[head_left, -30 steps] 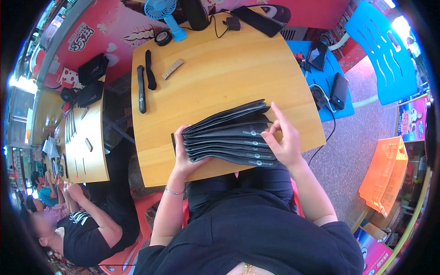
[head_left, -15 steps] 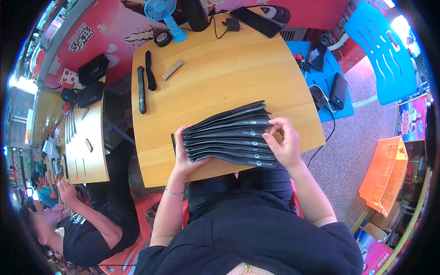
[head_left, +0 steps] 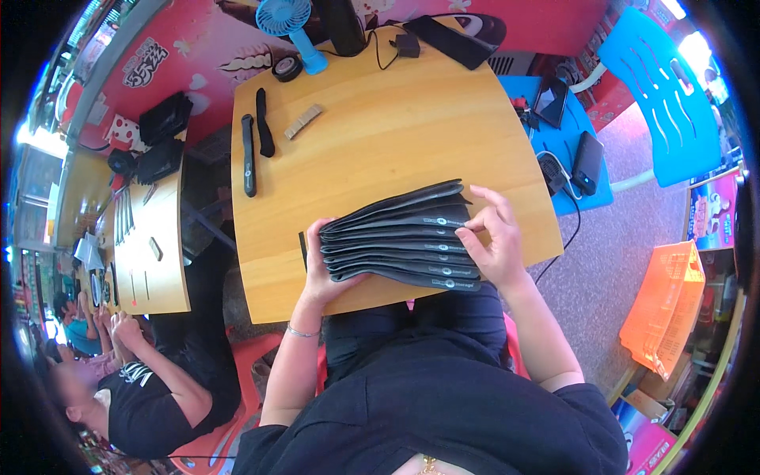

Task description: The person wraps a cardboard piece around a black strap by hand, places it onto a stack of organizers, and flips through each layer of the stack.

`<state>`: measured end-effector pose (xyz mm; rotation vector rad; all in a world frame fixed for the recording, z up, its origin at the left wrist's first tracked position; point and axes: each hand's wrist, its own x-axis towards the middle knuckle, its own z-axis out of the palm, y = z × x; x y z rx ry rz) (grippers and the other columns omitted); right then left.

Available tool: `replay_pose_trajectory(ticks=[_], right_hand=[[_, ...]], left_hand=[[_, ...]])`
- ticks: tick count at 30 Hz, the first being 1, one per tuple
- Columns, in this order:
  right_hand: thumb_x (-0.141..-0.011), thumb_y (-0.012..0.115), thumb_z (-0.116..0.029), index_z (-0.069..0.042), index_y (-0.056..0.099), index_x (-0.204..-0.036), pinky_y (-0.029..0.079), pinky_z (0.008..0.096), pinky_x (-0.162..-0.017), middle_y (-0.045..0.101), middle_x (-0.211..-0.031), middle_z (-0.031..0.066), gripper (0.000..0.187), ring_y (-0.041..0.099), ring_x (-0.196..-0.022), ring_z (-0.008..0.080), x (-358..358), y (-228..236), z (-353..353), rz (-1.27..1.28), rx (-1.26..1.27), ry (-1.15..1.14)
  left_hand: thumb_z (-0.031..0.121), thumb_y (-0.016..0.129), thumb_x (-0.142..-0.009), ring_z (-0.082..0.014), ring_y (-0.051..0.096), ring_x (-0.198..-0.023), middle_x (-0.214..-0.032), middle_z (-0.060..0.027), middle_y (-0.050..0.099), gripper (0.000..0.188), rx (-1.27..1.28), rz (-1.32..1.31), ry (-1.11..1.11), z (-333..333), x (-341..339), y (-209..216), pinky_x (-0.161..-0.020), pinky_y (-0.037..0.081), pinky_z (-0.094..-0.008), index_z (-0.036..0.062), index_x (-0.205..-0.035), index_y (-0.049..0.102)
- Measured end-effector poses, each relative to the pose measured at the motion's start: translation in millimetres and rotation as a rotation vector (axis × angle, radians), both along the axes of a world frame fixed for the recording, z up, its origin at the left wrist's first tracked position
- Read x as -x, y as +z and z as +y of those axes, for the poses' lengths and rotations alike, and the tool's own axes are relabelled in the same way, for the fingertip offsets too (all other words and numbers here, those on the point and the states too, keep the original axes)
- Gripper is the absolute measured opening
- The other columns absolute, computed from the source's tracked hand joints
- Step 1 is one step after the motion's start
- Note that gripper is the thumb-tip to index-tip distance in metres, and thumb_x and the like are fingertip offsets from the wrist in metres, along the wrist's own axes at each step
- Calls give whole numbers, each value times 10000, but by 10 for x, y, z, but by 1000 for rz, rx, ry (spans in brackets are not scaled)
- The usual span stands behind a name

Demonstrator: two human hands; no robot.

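Note:
A fanned stack of flat black straps [head_left: 396, 245], each with a pale print near its right end, is held over the near edge of the wooden table. My left hand [head_left: 319, 267] is wrapped round the narrow left end, where the layers are pressed together. At the right end the layers spread apart. There my right hand [head_left: 497, 241] pinches the edge of one upper strap between thumb and a finger, with another finger lifted away. Two loose black straps [head_left: 248, 154] lie at the table's left side, beside a small row of tan blocks [head_left: 303, 122].
A blue fan [head_left: 293, 32], a black roll [head_left: 286, 68], a charger with cable [head_left: 406, 45] and a dark flat device [head_left: 451, 41] line the table's far edge. Blue chairs [head_left: 661, 103] stand right, above an orange basket [head_left: 663, 307]. Another person [head_left: 150, 396] sits left at a second table.
My right hand has shifted slightly along the fanned edges, and one of its fingers has lifted off them. My left hand keeps its hold. The whole view has shifted slightly.

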<state>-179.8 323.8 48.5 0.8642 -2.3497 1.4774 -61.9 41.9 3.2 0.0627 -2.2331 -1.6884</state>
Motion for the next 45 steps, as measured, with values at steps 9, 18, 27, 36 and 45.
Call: replay_pose_trajectory(ticks=[9, 18, 27, 36, 45], right_hand=[[-754, 772, -196, -37, 587, -699, 482, 371, -866, 616, -1296, 128, 250, 582, -1005, 310, 74, 81, 31, 140, -147, 53], [-729, 791, -201, -48, 572, -713, 472, 417, -906, 657, -1078, 102, 268, 562, -1108, 335, 135, 66, 37, 199, -172, 76], [-784, 779, -325, -33, 577, -1013, 406, 434, -1030, 548, -1236, 174, 422, 467, -1293, 352, 269, 30, -75, -32, 52, 180], [-706, 607, -816, -3, 197, -1525, 304, 384, -1105, 461, -1383, 154, 1225, 423, -1317, 255, 268, -26, 22, -574, 97, 482], [-1012, 500, -411, -20, 159, -1536, 428, 363, -1000, 630, -1158, 160, 737, 594, -1082, 212, 503, 164, 52, -847, 341, 290]], left_hand=[[132, 925, -556, -215, 512, -1144, -1227, -93, 488, 1010, -38, -2, -15, -17, -6, -29, -1001, 434, -365, 70, -1356, 311], [123, 917, -539, -210, 501, -1173, -1238, -76, 487, 1047, -65, -31, -21, -13, 9, -16, -1035, 416, -375, 85, -1376, 288], [119, 910, -579, -202, 550, -1086, -1146, -82, 532, 948, -21, 16, 12, 3, -18, -32, -961, 463, -354, 80, -1328, 330], [119, 910, -600, -191, 559, -1082, -1157, -83, 538, 934, -39, 19, -17, 34, -6, 45, -953, 472, -345, 79, -1333, 333], [122, 910, -597, -200, 546, -1112, -1177, -87, 532, 936, 19, 28, -21, -32, -31, 77, -985, 450, -355, 83, -1337, 339]])
